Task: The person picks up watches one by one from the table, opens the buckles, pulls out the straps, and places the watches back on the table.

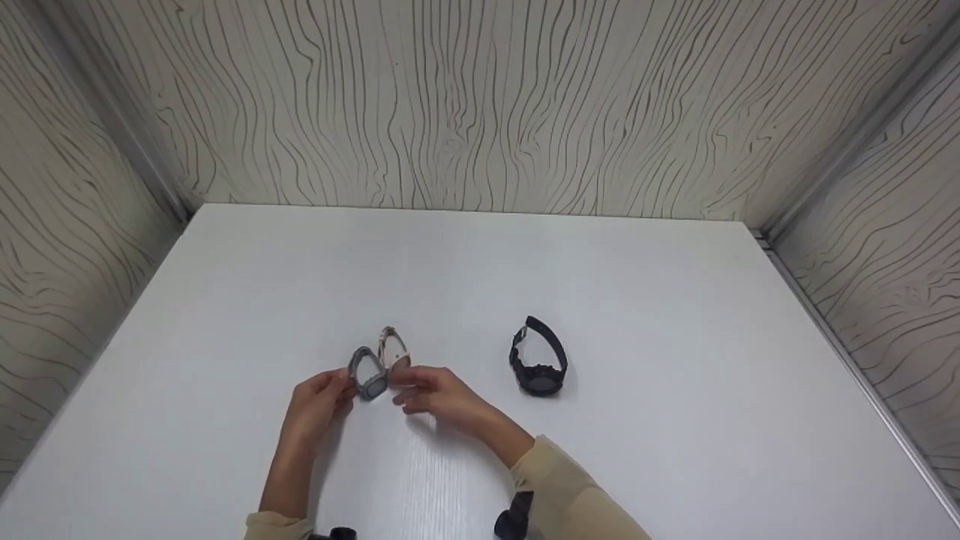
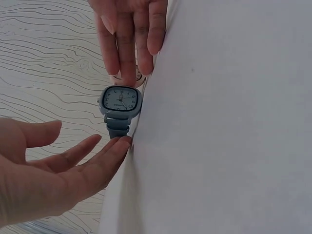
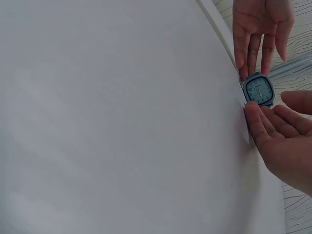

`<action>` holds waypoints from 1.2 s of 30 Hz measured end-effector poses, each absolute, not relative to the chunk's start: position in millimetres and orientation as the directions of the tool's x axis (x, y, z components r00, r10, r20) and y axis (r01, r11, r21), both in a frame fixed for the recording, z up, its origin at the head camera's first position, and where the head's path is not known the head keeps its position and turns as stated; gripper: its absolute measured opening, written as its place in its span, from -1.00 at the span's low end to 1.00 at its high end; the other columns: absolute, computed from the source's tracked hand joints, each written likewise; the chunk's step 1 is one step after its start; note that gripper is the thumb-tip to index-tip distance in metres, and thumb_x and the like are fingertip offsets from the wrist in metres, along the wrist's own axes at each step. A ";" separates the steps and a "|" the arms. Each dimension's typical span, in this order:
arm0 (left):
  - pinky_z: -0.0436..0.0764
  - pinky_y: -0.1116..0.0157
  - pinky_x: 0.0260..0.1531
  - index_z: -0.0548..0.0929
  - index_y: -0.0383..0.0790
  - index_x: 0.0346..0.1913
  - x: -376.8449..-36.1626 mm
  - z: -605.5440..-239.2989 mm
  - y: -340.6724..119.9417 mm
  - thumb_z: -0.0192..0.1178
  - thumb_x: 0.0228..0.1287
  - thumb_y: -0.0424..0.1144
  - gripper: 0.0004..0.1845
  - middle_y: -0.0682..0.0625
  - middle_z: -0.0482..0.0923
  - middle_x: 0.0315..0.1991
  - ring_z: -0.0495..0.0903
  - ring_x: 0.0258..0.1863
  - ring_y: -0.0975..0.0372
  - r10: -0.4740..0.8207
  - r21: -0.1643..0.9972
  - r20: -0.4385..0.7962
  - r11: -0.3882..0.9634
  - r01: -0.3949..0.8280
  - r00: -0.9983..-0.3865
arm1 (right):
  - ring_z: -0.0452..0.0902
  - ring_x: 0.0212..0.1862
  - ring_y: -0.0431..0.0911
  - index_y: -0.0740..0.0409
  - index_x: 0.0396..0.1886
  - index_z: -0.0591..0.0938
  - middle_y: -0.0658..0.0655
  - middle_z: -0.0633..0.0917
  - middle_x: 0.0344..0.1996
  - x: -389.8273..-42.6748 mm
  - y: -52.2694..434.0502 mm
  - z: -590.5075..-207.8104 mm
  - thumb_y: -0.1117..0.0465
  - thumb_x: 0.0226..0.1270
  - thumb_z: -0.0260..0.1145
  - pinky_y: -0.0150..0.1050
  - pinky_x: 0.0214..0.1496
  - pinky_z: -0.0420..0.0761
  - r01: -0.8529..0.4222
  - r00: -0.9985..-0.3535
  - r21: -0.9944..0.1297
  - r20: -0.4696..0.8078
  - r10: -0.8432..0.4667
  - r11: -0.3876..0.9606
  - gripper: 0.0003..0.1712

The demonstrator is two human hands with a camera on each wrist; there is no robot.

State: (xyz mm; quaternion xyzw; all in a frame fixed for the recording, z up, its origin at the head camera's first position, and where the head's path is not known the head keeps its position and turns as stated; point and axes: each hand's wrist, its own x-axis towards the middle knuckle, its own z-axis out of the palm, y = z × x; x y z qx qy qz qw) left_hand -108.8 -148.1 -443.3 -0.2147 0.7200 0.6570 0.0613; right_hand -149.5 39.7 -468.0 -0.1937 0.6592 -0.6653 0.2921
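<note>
A grey square-faced watch (image 1: 368,373) stands on its edge on the white table (image 1: 480,262), with a cream watch (image 1: 392,349) right behind it. My left hand (image 1: 341,386) reaches in from the left. In the left wrist view its straight fingertips (image 2: 119,144) touch the grey watch (image 2: 120,102) at the strap. My right hand (image 1: 405,390) comes from the right, and its straight fingers (image 3: 256,122) touch the watch case (image 3: 258,90). Neither hand is wrapped round the watch. A black digital watch (image 1: 538,358) stands alone to the right.
Wood-grain panels (image 1: 480,97) wall in the table at the back and on both sides. The cream sleeves and dark wrist-mounted cameras (image 1: 514,517) show at the near edge. Bare white tabletop stretches all round the watches.
</note>
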 end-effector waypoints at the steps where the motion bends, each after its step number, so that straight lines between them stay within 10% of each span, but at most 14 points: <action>1: 0.45 0.13 0.05 0.40 -0.56 0.08 -109.5 -444.6 -148.3 -0.10 0.42 -0.23 -0.59 -0.35 0.49 -0.04 0.48 0.01 -0.04 -0.229 0.919 -0.370 0.047 -0.390 -0.900 | 0.46 0.04 0.20 0.49 0.14 0.38 0.37 0.46 0.10 -149.4 39.7 -468.2 0.55 0.16 0.08 -0.18 0.00 0.54 0.131 -0.754 -0.991 -0.123 -0.645 0.036 -0.52; 36: 0.60 0.32 -0.26 0.52 -0.53 -0.06 -106.8 -447.6 -150.5 0.08 0.27 -0.40 -0.74 -0.24 0.52 -0.21 0.58 -0.30 0.18 -0.229 0.907 -0.373 0.116 -0.406 -0.899 | 0.46 0.04 0.18 0.50 0.09 0.42 0.41 0.54 -0.03 -146.7 38.4 -467.3 0.56 0.13 0.10 -0.24 0.02 0.52 0.116 -0.770 -0.992 -0.115 -0.628 0.040 -0.54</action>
